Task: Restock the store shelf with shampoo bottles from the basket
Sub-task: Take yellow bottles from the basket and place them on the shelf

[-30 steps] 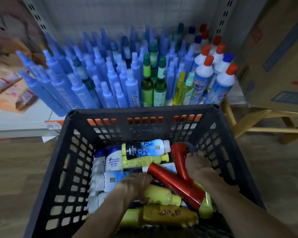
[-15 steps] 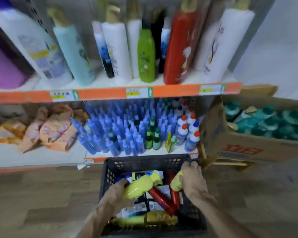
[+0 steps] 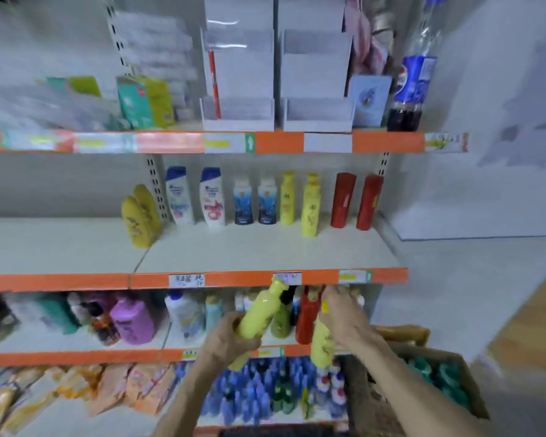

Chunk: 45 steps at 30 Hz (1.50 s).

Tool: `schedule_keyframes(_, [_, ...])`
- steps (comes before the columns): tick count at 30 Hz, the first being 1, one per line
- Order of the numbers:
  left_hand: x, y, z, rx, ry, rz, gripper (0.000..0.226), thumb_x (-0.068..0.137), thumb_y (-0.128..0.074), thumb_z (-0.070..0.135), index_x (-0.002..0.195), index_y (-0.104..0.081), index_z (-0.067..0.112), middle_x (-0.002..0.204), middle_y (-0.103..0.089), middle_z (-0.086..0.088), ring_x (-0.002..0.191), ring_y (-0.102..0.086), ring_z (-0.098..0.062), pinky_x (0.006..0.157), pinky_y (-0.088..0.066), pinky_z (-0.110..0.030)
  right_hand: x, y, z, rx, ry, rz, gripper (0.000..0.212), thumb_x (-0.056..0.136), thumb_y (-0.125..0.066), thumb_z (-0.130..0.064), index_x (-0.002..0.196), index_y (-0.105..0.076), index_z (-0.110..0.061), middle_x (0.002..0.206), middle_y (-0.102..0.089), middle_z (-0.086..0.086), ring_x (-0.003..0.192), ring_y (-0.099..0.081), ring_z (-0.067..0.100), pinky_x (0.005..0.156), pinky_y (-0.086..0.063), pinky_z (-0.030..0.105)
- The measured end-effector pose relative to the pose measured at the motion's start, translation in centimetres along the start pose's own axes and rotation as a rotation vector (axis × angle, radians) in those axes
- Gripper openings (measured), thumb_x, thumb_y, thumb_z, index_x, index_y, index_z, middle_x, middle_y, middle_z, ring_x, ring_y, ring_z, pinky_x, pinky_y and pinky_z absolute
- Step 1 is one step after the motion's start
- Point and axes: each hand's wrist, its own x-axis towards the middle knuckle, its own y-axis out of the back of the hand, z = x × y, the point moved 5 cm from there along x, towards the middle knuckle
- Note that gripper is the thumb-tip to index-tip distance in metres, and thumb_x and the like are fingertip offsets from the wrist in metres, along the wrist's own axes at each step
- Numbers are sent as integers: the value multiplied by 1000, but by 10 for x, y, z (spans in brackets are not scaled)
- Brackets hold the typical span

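Head view: I see the left hand [image 3: 230, 339] with fingers curled round the lower body of a glossy yellow plastic shampoo bottle [image 3: 259, 313]. The bottle tilts up and to the right, and its rounded cap overlaps the orange front strip [image 3: 237, 278] of the white middle shelf [image 3: 249, 253]. The right hand [image 3: 344, 316] is just below that strip too, gripping the upper part of a second yellow plastic bottle [image 3: 322, 345]. This one hangs nearly upright, base down, with faint brownish print on its side; its cap is hidden under the fingers. Both bottles are below the shelf board, not on it. Towards the back of the shelf two matching yellow bottles [image 3: 309, 209] stand upright, with two red cylindrical bottles [image 3: 342, 200] just right of them.
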Motion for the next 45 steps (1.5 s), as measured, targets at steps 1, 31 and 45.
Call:
schedule_keyframes(1, [0,18,14,-14,-25,22,49,63,-82,31,107,-62,20,86,-60,3,78,-55,-13,56,-38,-7,2,24,-7,40,-15,32,41,89,-62,-13,128,-48,-8,133,-52,14,124,-50,32,98,-41,36])
schedule_keyframes(31, [160,62,66,-428,-39,194,53,72,-81,8,117,-54,15,95,-68,2,83,-65,-8,63,-50,-19,163,121,-42,562,67,348,49,82,-77,-34,120,-57,-11,115,-65,6,92,-54,17,60,-26,20])
schedule_keyframes(45, [244,17,69,-408,-51,119,60,68,-84,12,120,-53,14,108,-68,-3,95,-66,-21,84,-55,-38,220,97,9,526,-70,394,53,75,-81,-40,116,-61,-14,116,-67,3,110,-60,24,82,-47,33])
